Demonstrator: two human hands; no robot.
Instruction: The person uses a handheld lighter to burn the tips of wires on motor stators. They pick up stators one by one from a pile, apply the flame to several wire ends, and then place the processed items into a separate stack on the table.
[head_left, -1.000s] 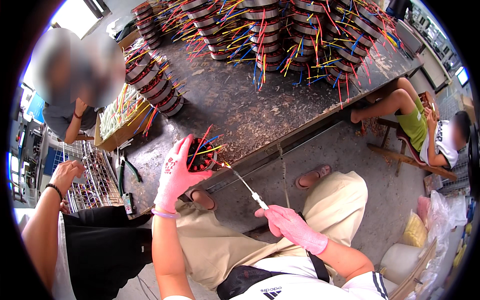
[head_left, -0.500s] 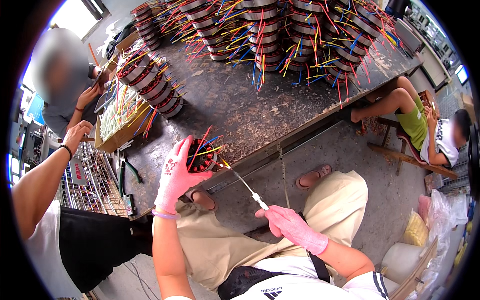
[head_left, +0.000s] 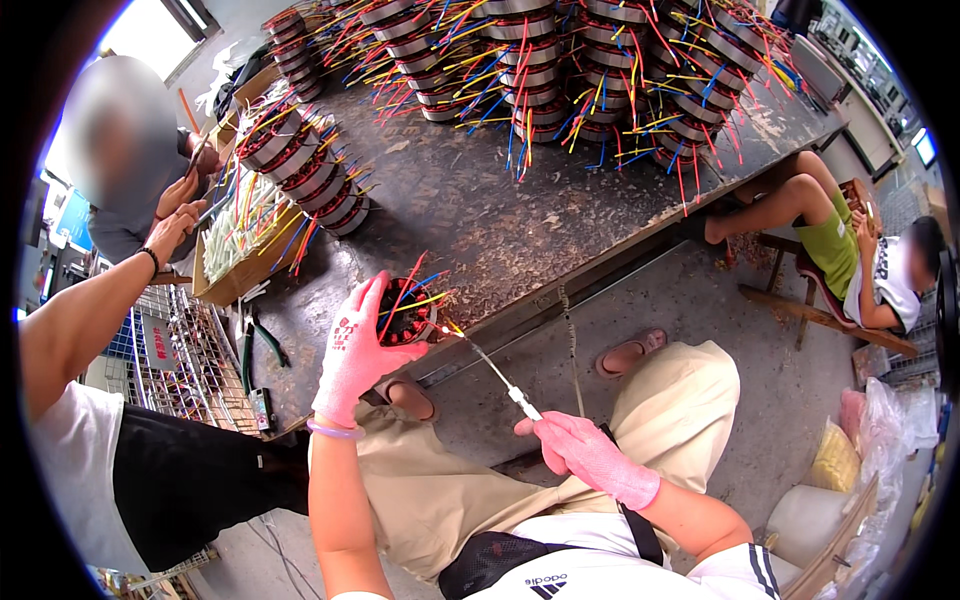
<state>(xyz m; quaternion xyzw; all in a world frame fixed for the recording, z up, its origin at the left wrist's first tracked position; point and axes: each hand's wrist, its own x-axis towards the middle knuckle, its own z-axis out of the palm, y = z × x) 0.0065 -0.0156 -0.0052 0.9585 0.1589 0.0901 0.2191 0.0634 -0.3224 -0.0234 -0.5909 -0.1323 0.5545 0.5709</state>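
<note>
At the table's front edge, my left hand (head_left: pixel 352 350), in a pink glove, grips a motor stator (head_left: pixel 408 318) by its rim, thumb on the near side. Red, blue and yellow leads stick out of the stator's dark face. My right hand (head_left: pixel 592 452), also gloved in pink, is closed round a slim tool that looks like a soldering iron (head_left: pixel 518 396), with a white collar and thin metal shaft. Its tip lies close to a short yellow wire end (head_left: pixel 455 328) at the stator's right side; whether they touch I cannot tell.
Stacks of stators (head_left: pixel 530 70) with coloured leads fill the table's (head_left: pixel 480 230) far side. A shorter stack (head_left: pixel 310 175) leans beside a box of white sleeves (head_left: pixel 245 235). Green-handled pliers (head_left: pixel 262 345) lie at left. Co-workers are at left; another person sits at right.
My hands and the stator stay almost in place, the tool shifting very slightly. A co-worker's arm at left has moved up and right, toward the other person's hands.
</note>
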